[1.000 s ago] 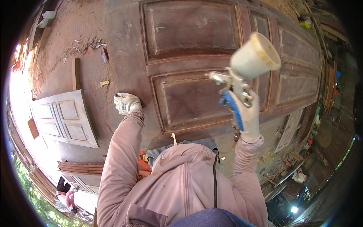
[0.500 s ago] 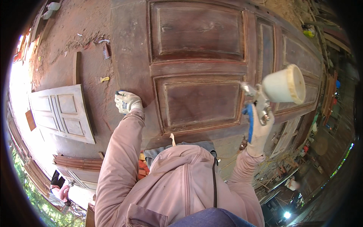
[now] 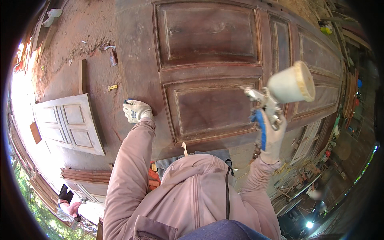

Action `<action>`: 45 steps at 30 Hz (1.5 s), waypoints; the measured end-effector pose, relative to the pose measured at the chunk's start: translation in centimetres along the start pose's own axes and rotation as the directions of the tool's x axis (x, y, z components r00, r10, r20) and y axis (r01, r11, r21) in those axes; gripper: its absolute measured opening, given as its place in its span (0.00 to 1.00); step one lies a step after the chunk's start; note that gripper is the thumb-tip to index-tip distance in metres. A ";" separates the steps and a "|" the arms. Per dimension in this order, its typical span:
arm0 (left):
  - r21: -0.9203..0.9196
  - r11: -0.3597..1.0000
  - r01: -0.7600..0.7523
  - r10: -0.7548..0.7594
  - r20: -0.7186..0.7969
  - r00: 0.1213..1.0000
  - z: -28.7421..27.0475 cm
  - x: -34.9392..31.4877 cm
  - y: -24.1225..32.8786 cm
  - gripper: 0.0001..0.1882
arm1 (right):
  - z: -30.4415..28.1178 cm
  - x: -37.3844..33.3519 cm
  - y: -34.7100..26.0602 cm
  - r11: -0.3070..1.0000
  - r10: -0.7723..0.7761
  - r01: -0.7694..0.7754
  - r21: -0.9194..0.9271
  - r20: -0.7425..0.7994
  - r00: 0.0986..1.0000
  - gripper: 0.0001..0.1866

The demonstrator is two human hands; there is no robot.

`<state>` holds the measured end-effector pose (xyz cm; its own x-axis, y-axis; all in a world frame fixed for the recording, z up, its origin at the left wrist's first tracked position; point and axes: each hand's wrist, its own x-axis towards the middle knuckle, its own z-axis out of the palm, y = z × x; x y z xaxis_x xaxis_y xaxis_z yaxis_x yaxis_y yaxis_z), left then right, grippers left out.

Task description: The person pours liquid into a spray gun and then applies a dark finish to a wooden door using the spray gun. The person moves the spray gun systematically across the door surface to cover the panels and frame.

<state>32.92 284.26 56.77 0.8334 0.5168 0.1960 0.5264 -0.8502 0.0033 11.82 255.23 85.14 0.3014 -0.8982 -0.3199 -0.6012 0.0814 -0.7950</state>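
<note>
A spray gun (image 3: 267,100) with a pale paint cup (image 3: 291,83) on it is gripped in my right hand (image 3: 273,134), which wears a white and blue glove. Its nozzle points left, held above the lower panel of a large reddish-brown wooden door (image 3: 212,72). My left hand (image 3: 137,111), gloved in white with blue fingertips, is closed at the door's left edge, its fingers curled over the side. Whether it pinches anything besides the edge cannot be seen.
On the dirt ground to the left lie a wood strip (image 3: 82,76), a yellow-handled scraper (image 3: 113,87) and a grey panelled door (image 3: 69,124). Stacked reddish boards (image 3: 86,175) are at lower left, near another person (image 3: 72,206). Timber and clutter (image 3: 302,180) fill the right side.
My right hand has moved the spray gun slightly left and tilted it, bringing the nozzle further over the lower panel. My left hand stays at the door edge.
</note>
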 end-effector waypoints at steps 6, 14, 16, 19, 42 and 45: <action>-0.018 1.000 -0.015 0.014 -0.032 0.999 0.4 -0.1 -0.3 0.16 | -3.0 4.1 -2.4 0.982 -0.190 0.191 0.001 -0.092 0.977 0.12; -0.002 1.000 0.000 0.000 0.030 1.000 0.5 -0.1 -0.3 0.17 | 2.7 13.1 -8.8 0.930 -0.344 0.329 0.163 0.074 0.936 0.12; -0.026 1.000 0.015 -0.013 0.083 0.996 0.0 0.0 -0.3 0.18 | 4.4 15.9 -10.3 0.924 -0.376 0.352 0.148 0.192 0.906 0.14; -0.016 1.000 0.025 -0.023 0.111 0.994 -0.6 0.0 0.1 0.18 | 6.8 16.9 -12.9 0.930 -0.365 0.313 0.194 0.365 0.857 0.15; -0.029 1.000 -0.005 0.008 0.091 0.996 -1.2 -0.1 0.3 0.19 | 5.6 21.2 -15.7 0.922 -0.386 0.348 0.168 0.424 0.820 0.16; -0.040 0.999 -0.005 0.009 0.105 0.994 -1.3 0.0 0.1 0.18 | 3.2 22.9 -14.3 0.920 -0.391 0.352 0.173 0.353 0.850 0.15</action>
<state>32.74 284.01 58.04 0.8514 0.5164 0.0916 0.5148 -0.8563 0.0416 29.69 234.91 87.58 0.7529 -0.6424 -0.1427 -0.3187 -0.1662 -0.9332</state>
